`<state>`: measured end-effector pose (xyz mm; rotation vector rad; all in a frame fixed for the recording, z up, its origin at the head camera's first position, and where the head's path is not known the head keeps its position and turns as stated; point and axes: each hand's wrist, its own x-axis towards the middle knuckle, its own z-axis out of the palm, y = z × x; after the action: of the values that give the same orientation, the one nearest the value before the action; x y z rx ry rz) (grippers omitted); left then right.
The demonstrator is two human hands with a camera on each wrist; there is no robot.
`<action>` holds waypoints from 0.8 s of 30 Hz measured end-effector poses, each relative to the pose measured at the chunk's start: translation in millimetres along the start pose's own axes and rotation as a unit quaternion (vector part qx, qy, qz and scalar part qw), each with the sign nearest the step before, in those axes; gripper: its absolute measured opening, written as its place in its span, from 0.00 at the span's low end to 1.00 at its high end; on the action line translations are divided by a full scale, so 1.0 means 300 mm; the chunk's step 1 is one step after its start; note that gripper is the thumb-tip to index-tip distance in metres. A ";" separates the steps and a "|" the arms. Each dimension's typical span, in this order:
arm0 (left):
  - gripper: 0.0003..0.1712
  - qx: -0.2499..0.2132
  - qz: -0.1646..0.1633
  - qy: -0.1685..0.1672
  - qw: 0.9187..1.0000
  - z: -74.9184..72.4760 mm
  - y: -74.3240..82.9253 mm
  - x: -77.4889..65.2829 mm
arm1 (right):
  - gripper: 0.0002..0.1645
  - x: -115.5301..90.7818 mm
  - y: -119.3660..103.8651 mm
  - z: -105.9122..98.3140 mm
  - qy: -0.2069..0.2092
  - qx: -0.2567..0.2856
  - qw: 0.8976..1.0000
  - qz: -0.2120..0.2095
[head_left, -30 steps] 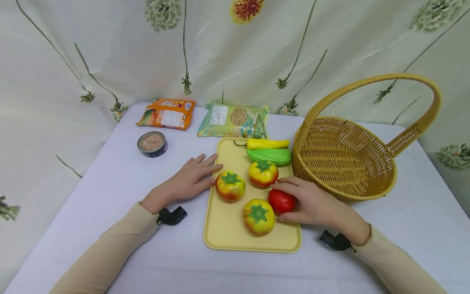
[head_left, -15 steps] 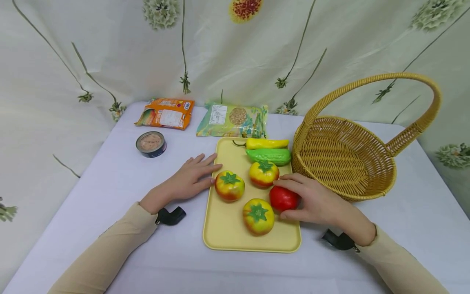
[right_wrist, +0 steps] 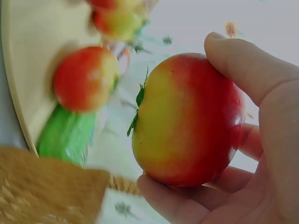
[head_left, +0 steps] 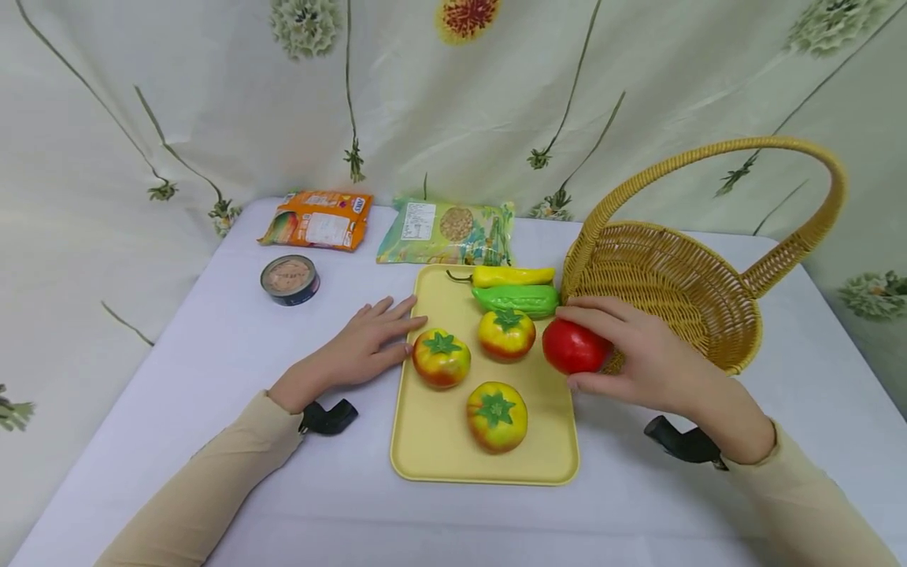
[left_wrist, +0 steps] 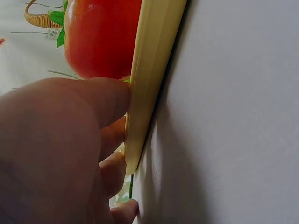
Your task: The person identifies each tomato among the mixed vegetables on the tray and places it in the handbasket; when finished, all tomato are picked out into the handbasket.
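My right hand (head_left: 641, 354) grips a red-and-yellow tomato (head_left: 575, 346) between thumb and fingers, over the tray's right edge and close to the basket. In the right wrist view this tomato (right_wrist: 187, 121) shows its yellow end and green leaves turned away from the palm. Fingers spread, my left hand (head_left: 361, 346) touches the left rim of the yellow tray (head_left: 439, 465). On the tray lie three more tomatoes: one at the left (head_left: 442, 358), one at the front (head_left: 497, 417) and one farther back (head_left: 506, 335). Behind them are a green bitter melon (head_left: 517, 300) and a yellow pepper (head_left: 512, 276).
A wicker basket (head_left: 744, 339) with a tall arched handle stands right of the tray. Behind the tray lie a green snack bag (head_left: 489, 228) and an orange packet (head_left: 319, 220). An opened can (head_left: 290, 279) sits at the left. A flowered cloth hangs behind.
My right hand has lifted the red tomato off the tray and moved it up and right toward the basket. The left hand has stayed at the tray's rim.
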<state>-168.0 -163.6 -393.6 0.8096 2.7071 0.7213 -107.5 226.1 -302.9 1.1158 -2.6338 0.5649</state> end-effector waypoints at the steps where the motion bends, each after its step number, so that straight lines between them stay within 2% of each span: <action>1: 0.30 0.001 0.000 0.000 1.000 0.001 -0.002 0.000 | 0.43 0.002 0.009 -0.010 0.011 -0.003 1.000 0.003; 5: 0.30 0.001 0.003 0.000 1.000 0.004 -0.005 -0.001 | 0.43 0.006 0.049 -0.042 0.052 -0.012 0.998 0.031; 9: 0.30 -0.001 0.004 -0.001 1.000 0.002 -0.002 0.000 | 0.43 0.003 0.087 -0.062 0.073 -0.020 0.994 0.078; 12: 0.30 -0.001 0.002 -0.003 1.000 -0.001 0.001 -0.004 | 0.43 0.000 0.108 -0.066 0.070 -0.020 0.991 0.115; 20: 0.30 -0.004 -0.002 -0.007 1.000 -0.007 0.005 -0.003 | 0.41 -0.005 0.177 -0.051 0.056 -0.005 0.982 0.180; 24: 0.30 -0.003 -0.005 -0.008 1.000 -0.008 0.005 -0.003 | 0.41 -0.007 0.203 -0.038 0.048 -0.002 0.980 0.192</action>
<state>-167.5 -163.9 -390.8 0.7963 2.6921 0.7167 -149.5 271.1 -309.1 0.5602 -2.7739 0.6622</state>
